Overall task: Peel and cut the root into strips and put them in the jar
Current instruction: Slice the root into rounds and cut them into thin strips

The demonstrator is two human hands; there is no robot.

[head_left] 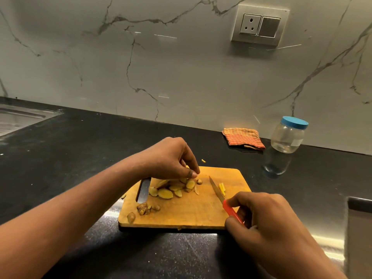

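The root slices (177, 188) lie piled mid-board (181, 216), right under the left hand (171, 158), the nearer one. Its fingers (192, 175) curl down, thumb and forefinger tips meeting at the pile's far edge; whether they hold a piece I cannot tell. The right hand (267, 224) grips the knife (218, 192), whose blade points away and leftward at the slices. Cut strips (222, 187) lie alongside it. The jar (287, 137), with its lid on, stands well apart at back right.
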